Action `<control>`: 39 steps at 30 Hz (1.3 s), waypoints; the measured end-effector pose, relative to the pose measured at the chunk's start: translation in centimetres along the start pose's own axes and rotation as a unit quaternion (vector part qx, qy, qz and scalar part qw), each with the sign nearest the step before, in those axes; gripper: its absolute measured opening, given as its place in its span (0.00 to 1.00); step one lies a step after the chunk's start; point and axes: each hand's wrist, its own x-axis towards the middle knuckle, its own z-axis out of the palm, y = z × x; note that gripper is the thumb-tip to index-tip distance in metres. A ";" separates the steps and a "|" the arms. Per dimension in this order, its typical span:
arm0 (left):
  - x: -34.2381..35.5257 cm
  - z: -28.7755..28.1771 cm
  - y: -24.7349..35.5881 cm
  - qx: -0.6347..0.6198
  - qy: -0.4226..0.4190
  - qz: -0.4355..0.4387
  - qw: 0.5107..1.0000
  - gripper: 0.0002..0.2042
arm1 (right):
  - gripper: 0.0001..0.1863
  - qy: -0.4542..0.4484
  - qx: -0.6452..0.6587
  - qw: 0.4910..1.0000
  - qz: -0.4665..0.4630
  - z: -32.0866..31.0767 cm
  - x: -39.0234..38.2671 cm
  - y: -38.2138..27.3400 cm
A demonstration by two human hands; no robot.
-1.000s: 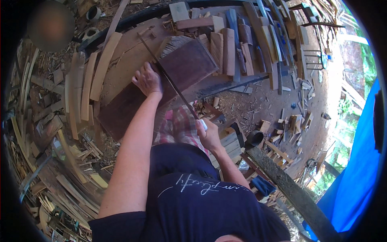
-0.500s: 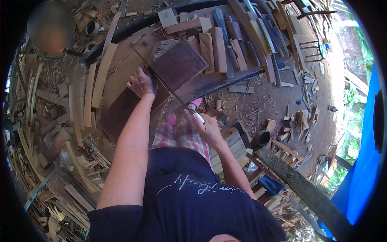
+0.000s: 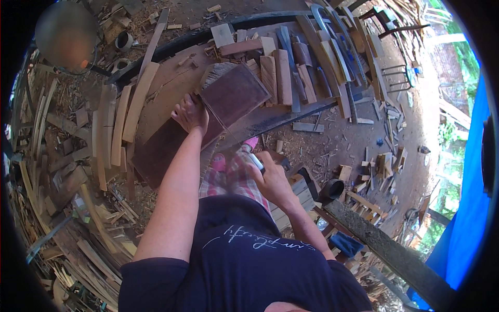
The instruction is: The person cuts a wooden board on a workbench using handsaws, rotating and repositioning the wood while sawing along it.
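A dark brown board (image 3: pixel 166 151) lies aslant over the low bench in front of me, with a thin line crossing it. My left hand (image 3: pixel 191 113) presses on its top with the fingers spread, just left of that line. Beyond the line is the board's far part (image 3: pixel 236 92). My right hand (image 3: pixel 271 179) is closed around the pale handle (image 3: pixel 256 161) of a hand saw. The thin blade (image 3: pixel 221 122) appears nearly edge-on and blurred, running from the handle toward the line beside my left hand. I cannot tell how deep it sits.
The bench (image 3: pixel 182 78) bears several wood blocks (image 3: pixel 282 75) and long strips (image 3: pixel 312 49) at its right. Curved planks (image 3: pixel 140 101) stand at left. Offcuts (image 3: pixel 384 166) litter the ground. A dark beam (image 3: pixel 384 244) and a blue tarp (image 3: pixel 462 223) are at right.
The saw has drawn back toward me; its blade no longer reaches past the board's far edge. My left hand stays on the board. The whole view has shifted slightly.
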 end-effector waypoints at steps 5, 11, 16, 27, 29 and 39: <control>0.3 0.9 -0.5 -0.003 0.004 0.001 1.000 0.15 | 0.22 -0.020 -0.054 0.993 0.104 0.2 -2.0 0.4; 0.2 2.6 -1.2 0.009 0.045 0.010 0.999 0.14 | 0.20 0.050 0.031 0.998 -0.004 3.6 8.4 -4.1; 0.1 1.5 -0.5 0.008 0.053 0.022 0.998 0.13 | 0.20 0.039 0.097 0.993 -0.053 4.4 7.2 -1.4; 0.2 2.1 -1.1 0.030 0.061 0.038 0.997 0.08 | 0.20 0.071 0.117 0.990 -0.010 7.8 9.2 2.2; 0.3 1.7 -0.5 0.031 0.046 0.036 0.998 0.08 | 0.20 0.079 0.129 0.987 -0.050 6.7 7.4 1.6; 0.3 2.6 -1.3 0.034 0.009 0.028 0.999 0.11 | 0.17 0.080 0.096 0.992 -0.016 6.5 8.7 0.4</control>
